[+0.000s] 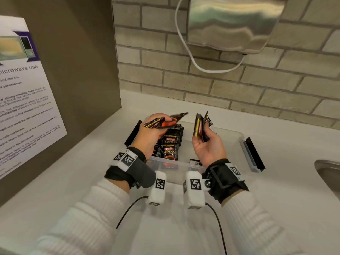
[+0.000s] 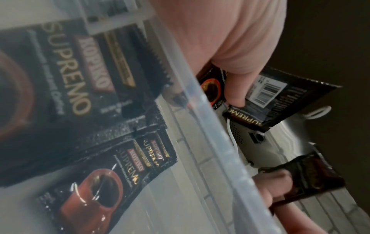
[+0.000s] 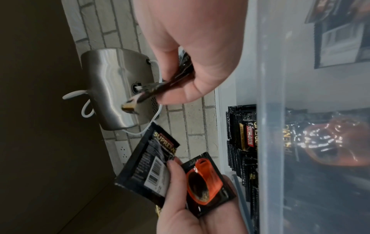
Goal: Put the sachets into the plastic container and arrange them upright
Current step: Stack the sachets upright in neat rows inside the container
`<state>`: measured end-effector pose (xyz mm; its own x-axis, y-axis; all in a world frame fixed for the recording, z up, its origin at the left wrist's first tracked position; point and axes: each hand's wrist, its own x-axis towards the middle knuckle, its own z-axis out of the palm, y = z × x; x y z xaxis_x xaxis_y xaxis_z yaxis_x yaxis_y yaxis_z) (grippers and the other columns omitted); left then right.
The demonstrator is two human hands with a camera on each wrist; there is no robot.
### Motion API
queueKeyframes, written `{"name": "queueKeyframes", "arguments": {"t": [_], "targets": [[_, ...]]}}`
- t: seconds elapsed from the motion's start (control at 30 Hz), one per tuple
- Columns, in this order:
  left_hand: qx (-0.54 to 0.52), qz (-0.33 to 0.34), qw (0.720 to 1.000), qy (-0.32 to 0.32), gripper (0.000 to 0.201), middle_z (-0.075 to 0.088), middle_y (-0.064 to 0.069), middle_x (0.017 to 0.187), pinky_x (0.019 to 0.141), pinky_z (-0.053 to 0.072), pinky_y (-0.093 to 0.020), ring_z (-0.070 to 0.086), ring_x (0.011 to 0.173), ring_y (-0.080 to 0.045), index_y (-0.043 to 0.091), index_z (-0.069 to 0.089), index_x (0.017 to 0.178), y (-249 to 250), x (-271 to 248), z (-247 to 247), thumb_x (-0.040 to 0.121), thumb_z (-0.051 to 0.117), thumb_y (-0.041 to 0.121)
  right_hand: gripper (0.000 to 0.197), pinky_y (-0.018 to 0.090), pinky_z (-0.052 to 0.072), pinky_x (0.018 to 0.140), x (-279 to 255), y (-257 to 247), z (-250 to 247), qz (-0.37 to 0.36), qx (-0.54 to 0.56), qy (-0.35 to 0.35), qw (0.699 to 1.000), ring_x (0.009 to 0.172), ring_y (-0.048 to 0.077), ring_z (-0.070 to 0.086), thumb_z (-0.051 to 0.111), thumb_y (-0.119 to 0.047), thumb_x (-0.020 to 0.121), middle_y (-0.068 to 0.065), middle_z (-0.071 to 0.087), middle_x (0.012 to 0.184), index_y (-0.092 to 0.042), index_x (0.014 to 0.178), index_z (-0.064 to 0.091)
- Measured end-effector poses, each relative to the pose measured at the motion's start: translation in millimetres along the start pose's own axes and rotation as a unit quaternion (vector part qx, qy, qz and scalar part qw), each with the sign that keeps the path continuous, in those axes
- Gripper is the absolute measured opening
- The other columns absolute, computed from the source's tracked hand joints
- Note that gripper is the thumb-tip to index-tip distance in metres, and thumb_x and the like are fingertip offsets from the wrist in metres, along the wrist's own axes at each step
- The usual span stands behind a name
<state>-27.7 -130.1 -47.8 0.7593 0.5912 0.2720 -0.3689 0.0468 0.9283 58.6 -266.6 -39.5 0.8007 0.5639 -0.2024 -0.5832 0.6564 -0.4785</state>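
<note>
A clear plastic container (image 1: 185,165) stands on the white counter. Several black Kopiko sachets (image 1: 171,142) stand upright in a row at its left end, and one sachet (image 1: 196,161) lies flat on its floor. Above the left end, my left hand (image 1: 156,124) grips a few sachets (image 1: 167,119) held nearly flat. My right hand (image 1: 202,138) pinches a few more sachets (image 1: 200,125) on edge over the container's middle. In the right wrist view the right hand's sachets (image 3: 160,88) show edge-on, and the left hand's sachets (image 3: 206,178) fan out below. The left wrist view looks through the container wall (image 2: 210,126).
Black latch flaps (image 1: 254,155) hang off both ends of the container. A steel sink (image 1: 327,173) sits at the right edge. A steel wall unit (image 1: 233,23) with a white cord hangs on the brick wall. A brown panel with a poster (image 1: 27,98) closes the left side.
</note>
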Motion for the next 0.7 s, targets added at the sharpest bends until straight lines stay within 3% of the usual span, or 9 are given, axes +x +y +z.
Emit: {"name": "queueKeyframes", "arguments": {"t": [0.07, 0.17, 0.23, 0.3, 0.37, 0.47, 0.57, 0.63, 0.7], "targets": [[0.035, 0.027, 0.999, 0.006, 0.023, 0.059, 0.0, 0.104, 0.073, 0.046, -0.012, 0.058, 0.094, -0.012, 0.017, 0.066, 0.077, -2, 1, 1, 0.077, 0.065, -0.006, 0.01, 0.03, 0.06, 0.062, 0, 0, 1, 0.003, -0.029, -0.022, 0.999, 0.072, 0.018, 0.067, 0.054, -0.016, 0.093, 0.007, 0.069, 0.069, -0.008, 0.091, 0.06], [0.076, 0.043, 0.996, -0.005, 0.028, 0.058, 0.003, 0.113, 0.089, 0.047, -0.019, 0.055, 0.11, -0.013, 0.017, 0.068, 0.076, -5, 1, 2, 0.075, 0.064, -0.011, 0.012, 0.045, 0.054, 0.085, 2, 1, 0, 0.005, -0.081, -0.075, 0.994, 0.094, 0.021, 0.063, 0.054, -0.019, 0.092, 0.006, 0.072, 0.085, -0.013, 0.098, 0.062], [0.098, 0.046, 0.994, -0.014, 0.031, 0.059, 0.005, 0.111, 0.081, 0.047, -0.009, 0.056, 0.105, -0.007, 0.017, 0.068, 0.077, -4, 0, 3, 0.077, 0.06, -0.013, 0.017, 0.044, 0.055, 0.084, 4, 4, -1, 0.007, -0.117, -0.102, 0.988, 0.096, 0.021, 0.063, 0.053, -0.016, 0.092, 0.007, 0.069, 0.096, -0.011, 0.105, 0.062], [0.1, 0.029, 0.995, -0.009, 0.03, 0.063, 0.004, 0.106, 0.073, 0.047, -0.006, 0.059, 0.099, -0.007, 0.013, 0.07, 0.086, -3, 0, 5, 0.082, 0.054, -0.013, 0.026, 0.037, 0.058, 0.077, 6, 7, -2, -0.003, -0.151, -0.096, 0.984, 0.096, 0.022, 0.064, 0.052, -0.007, 0.091, 0.011, 0.067, 0.104, -0.002, 0.116, 0.058], [0.102, -0.016, 0.994, -0.02, 0.029, 0.067, 0.0, 0.1, 0.066, 0.05, -0.009, 0.063, 0.092, -0.01, 0.007, 0.069, 0.099, -1, 0, 7, 0.086, 0.049, -0.009, 0.036, 0.035, 0.058, 0.078, 8, 10, -3, -0.029, -0.172, -0.065, 0.982, 0.097, 0.024, 0.064, 0.053, 0.003, 0.088, 0.015, 0.064, 0.109, 0.005, 0.124, 0.05], [0.026, -0.086, 0.994, -0.063, 0.032, 0.067, -0.004, 0.095, 0.064, 0.055, -0.019, 0.066, 0.082, -0.009, 0.01, 0.064, 0.105, 4, -3, 8, 0.088, 0.043, -0.008, 0.033, 0.039, 0.054, 0.086, 11, 10, -6, -0.073, -0.17, -0.048, 0.982, 0.095, 0.022, 0.064, 0.052, 0.009, 0.086, 0.013, 0.065, 0.104, 0.001, 0.119, 0.051], [-0.109, -0.176, 0.977, -0.054, 0.026, 0.066, -0.011, 0.103, 0.073, 0.056, -0.033, 0.065, 0.092, -0.023, 0.013, 0.062, 0.108, 13, -4, 5, 0.097, 0.039, 0.019, 0.026, 0.037, 0.053, 0.086, 9, 8, -5, -0.09, -0.159, -0.078, 0.98, 0.089, 0.018, 0.066, 0.05, 0.009, 0.087, 0.007, 0.068, 0.096, -0.005, 0.108, 0.055], [-0.098, -0.226, 0.967, -0.069, 0.046, 0.067, -0.012, 0.111, 0.087, 0.051, -0.041, 0.064, 0.104, -0.028, 0.015, 0.062, 0.112, 10, 1, 1, 0.096, 0.036, 0.049, 0.024, 0.035, 0.053, 0.084, 6, 10, -3, -0.084, -0.195, -0.111, 0.971, 0.086, 0.017, 0.066, 0.049, 0.009, 0.086, 0.006, 0.068, 0.092, -0.006, 0.104, 0.056], [-0.065, -0.273, 0.952, -0.123, 0.066, 0.065, -0.012, 0.117, 0.093, 0.048, -0.044, 0.063, 0.107, -0.028, 0.017, 0.058, 0.122, 8, 4, 1, 0.086, 0.036, 0.068, 0.022, 0.032, 0.052, 0.083, 2, 13, 0, -0.076, -0.263, -0.135, 0.952, 0.087, 0.017, 0.064, 0.052, 0.008, 0.086, 0.006, 0.067, 0.093, -0.008, 0.099, 0.058]]}}
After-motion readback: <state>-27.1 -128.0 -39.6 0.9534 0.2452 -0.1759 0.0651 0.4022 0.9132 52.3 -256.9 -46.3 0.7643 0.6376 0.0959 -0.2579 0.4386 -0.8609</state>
